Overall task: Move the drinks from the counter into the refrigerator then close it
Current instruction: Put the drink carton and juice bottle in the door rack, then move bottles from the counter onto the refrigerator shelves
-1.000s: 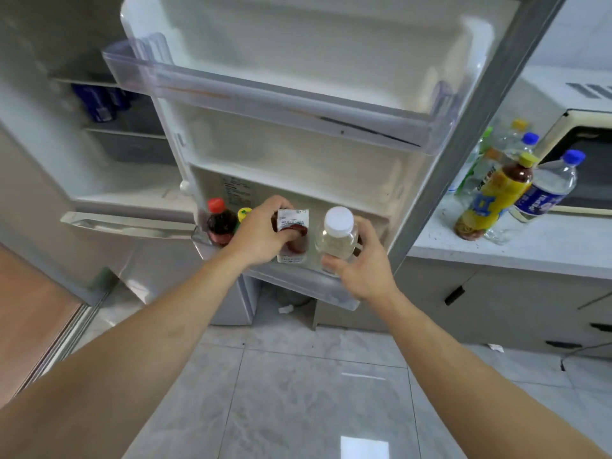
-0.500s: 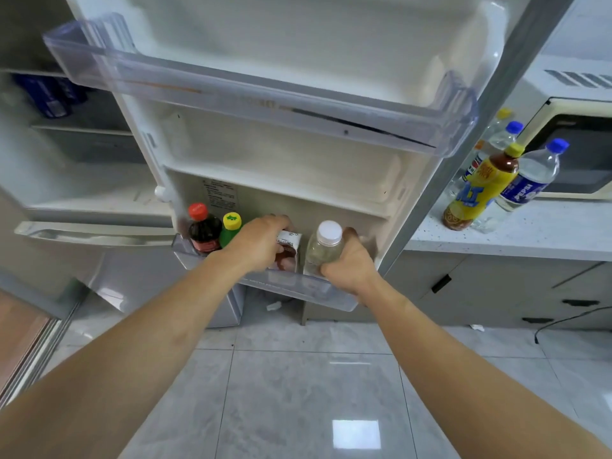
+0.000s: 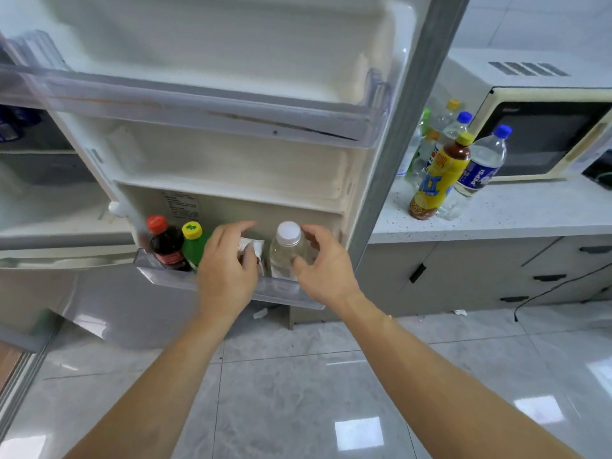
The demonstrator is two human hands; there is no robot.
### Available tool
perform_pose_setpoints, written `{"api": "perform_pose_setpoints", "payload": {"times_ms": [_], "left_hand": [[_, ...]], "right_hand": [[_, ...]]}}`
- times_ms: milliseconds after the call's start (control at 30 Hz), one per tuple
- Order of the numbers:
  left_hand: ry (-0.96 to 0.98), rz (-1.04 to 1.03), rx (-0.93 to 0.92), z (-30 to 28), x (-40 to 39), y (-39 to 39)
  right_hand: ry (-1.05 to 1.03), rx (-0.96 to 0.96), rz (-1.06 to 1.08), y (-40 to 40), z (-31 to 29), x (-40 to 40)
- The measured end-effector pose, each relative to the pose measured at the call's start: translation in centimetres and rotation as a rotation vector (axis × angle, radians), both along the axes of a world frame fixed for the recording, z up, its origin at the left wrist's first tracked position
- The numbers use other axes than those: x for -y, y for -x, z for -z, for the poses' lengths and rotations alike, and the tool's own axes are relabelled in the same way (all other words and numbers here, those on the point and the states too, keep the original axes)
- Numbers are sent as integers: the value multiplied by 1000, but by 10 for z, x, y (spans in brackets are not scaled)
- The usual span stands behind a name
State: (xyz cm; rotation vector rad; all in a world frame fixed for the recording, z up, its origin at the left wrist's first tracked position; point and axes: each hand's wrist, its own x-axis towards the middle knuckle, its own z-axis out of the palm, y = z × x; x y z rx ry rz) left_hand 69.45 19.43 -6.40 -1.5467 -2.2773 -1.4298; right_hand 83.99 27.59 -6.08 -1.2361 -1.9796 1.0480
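Observation:
The fridge door stands open, and its bottom door bin (image 3: 288,293) holds a red-capped cola bottle (image 3: 165,248) and a green bottle with a yellow cap (image 3: 192,248). Beside them my left hand (image 3: 227,270) holds a small white-labelled carton (image 3: 253,246), thumb on its front. My right hand (image 3: 323,263) curls round a clear bottle with a white cap (image 3: 286,248) standing in the same bin. On the counter (image 3: 513,217) wait a yellow-labelled tea bottle (image 3: 437,177), a blue-capped Pepsi bottle (image 3: 482,167) and several more bottles (image 3: 430,140) behind.
An empty clear upper door bin (image 3: 198,107) juts out above my hands. A microwave (image 3: 546,137) sits on the counter at right. Blue cans (image 3: 13,124) show on a fridge shelf at far left. A black cable (image 3: 546,289) hangs by the cabinet drawers.
Both hands lowered the carton and the clear bottle down into the bottom door bin. My fingers have loosened around them. The view has moved closer to the door.

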Motion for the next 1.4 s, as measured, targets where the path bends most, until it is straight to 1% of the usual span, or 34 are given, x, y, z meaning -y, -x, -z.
{"api": "perform_pose_setpoints", "payload": {"times_ms": [100, 200, 333, 400, 567, 633, 733, 833, 933, 1033, 1133, 1267, 1400], "left_hand": [[-107, -1, 7, 13, 2, -29], [-181, 31, 16, 24, 2, -57], [-220, 101, -1, 29, -4, -101], [-207, 110, 39, 27, -11, -131], [-188, 133, 265, 21, -47, -221], [-145, 133, 393, 23, -66, -252], [-54, 70, 607, 32, -97, -291], [-7, 7, 744, 42, -124, -316], [58, -12, 815, 50, -145, -330], [94, 6, 828, 48, -174, -333], [113, 29, 811, 38, -214, -325], [162, 67, 742, 16, -284, -305], [230, 153, 783, 4, -347, -284]], "right_hand": [[-88, -60, 39, -16, 2, 4], [-119, -133, 58, -39, 3, 5], [-102, -236, 109, -85, 5, -4], [-64, -241, 124, -116, 8, -11], [-8, -267, 203, -207, 19, -39], [11, -278, 247, -247, 24, -54], [51, -304, 298, -302, 32, -78], [95, -350, 355, -344, 39, -102], [122, -375, 364, -365, 43, -124], [145, -358, 340, -371, 43, -151], [129, -293, 327, -372, 39, -188], [104, -186, 263, -364, 26, -251], [54, -141, 227, -350, 11, -314]]}}
